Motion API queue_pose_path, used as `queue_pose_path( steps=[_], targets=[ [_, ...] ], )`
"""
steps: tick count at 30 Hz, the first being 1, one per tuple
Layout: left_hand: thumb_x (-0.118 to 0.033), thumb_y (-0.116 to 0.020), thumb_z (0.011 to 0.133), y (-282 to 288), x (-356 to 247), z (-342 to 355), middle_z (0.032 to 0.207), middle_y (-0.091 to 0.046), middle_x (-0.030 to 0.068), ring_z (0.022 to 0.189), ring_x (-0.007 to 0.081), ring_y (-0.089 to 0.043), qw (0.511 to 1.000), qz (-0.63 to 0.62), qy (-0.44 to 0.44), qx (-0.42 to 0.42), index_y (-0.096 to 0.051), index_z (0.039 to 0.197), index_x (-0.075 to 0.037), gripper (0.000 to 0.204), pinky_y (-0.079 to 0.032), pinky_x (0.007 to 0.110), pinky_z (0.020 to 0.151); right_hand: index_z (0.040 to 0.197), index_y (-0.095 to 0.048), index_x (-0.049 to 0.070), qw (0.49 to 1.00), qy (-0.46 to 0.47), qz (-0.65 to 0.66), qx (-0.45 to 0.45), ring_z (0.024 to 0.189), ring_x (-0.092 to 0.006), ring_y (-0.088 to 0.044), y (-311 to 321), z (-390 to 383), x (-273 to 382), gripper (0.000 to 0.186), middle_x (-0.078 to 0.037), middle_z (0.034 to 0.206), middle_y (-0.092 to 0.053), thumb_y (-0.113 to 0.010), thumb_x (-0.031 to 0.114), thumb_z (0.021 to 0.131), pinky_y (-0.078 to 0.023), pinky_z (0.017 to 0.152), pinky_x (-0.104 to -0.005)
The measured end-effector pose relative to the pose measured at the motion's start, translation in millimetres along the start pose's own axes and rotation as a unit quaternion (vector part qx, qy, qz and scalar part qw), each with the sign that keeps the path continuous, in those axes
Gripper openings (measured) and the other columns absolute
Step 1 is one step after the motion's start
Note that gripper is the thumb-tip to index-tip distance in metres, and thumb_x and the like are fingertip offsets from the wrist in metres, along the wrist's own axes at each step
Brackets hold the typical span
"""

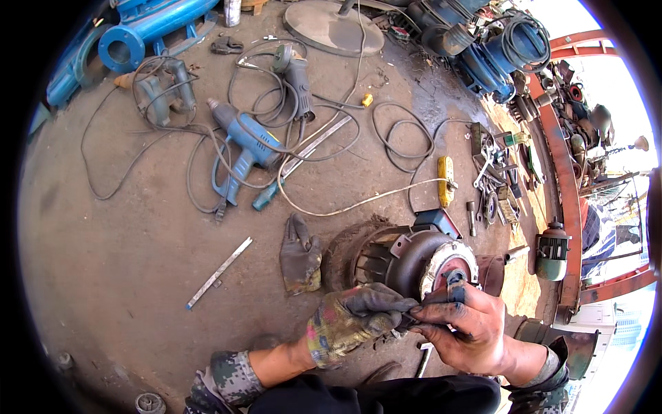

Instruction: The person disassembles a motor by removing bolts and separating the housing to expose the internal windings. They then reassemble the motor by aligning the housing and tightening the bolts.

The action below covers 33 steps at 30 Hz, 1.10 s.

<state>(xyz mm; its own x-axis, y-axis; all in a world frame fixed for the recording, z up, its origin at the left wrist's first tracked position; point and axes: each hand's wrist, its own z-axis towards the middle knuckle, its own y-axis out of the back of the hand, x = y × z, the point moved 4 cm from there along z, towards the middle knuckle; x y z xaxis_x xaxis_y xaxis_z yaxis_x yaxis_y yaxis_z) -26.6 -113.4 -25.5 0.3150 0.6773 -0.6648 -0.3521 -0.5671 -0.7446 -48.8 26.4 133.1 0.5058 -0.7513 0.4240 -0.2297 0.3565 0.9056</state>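
Observation:
My left hand (353,323), in a stained work glove, and my bare, blackened right hand (469,328) meet fingertip to fingertip. Both pinch a small dark piece between them, too hidden by the fingers to name. Just beyond the hands a dark round motor housing (414,250) lies on its side on the floor. Its near end shows a reddish face ringed by a whitish, ragged band (432,268). The right hand's upper fingers overlap that end; I cannot tell whether they touch it. An empty grey work glove (301,257) lies left of the housing.
A blue heat gun (254,141), an angle grinder (296,83) and looping cables lie ahead. A metal strip (219,273) is on the floor at left. Wrenches (488,172) and a yellow power strip (445,181) are at right. Blue pumps (155,31) stand at far left.

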Motion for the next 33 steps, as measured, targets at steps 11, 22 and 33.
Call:
queue_pose_path(
  steps=[11,22,33],
  targets=[
    [-0.004,-0.076,0.094,11.5,11.0,-9.7,0.118,-0.069,0.0127,0.111,0.0215,-0.068,0.978,-0.198,0.004,0.063,-0.069,0.114,0.001,0.021,-0.058,0.034,0.097,0.109,-0.079,0.015,0.994,0.030,0.001,0.101,0.085,-0.0268,-0.072,-5.9,-0.9,13.4,0.027,-0.005,0.102,-0.077,-0.081,0.013,0.083,-0.058,0.066,-0.0396],
    [-0.006,-0.079,0.092,13.5,36.9,-15.9,0.111,-0.069,0.0102,0.100,0.0204,-0.068,0.994,-0.064,0.019,0.089,-0.069,0.107,-0.001,0.018,-0.058,0.035,0.089,0.118,-0.073,0.006,0.985,0.073,0.004,0.153,0.110,-0.0304,-0.067,-36.8,-50.3,-1.0,0.034,-0.010,0.136,-0.060,-0.066,0.009,0.085,-0.058,0.091,-0.0427],
    [-0.011,-0.079,0.092,18.0,47.5,-21.2,0.114,-0.069,0.0060,0.108,0.0164,-0.066,0.982,-0.116,0.124,0.084,-0.069,0.109,-0.004,0.021,-0.054,0.032,0.096,0.115,-0.079,0.007,0.989,0.030,0.021,0.146,0.077,-0.0257,-0.069,-29.8,-20.4,1.5,0.046,-0.009,0.093,-0.070,-0.086,-0.001,0.070,-0.057,0.065,-0.0356]
  ],
)
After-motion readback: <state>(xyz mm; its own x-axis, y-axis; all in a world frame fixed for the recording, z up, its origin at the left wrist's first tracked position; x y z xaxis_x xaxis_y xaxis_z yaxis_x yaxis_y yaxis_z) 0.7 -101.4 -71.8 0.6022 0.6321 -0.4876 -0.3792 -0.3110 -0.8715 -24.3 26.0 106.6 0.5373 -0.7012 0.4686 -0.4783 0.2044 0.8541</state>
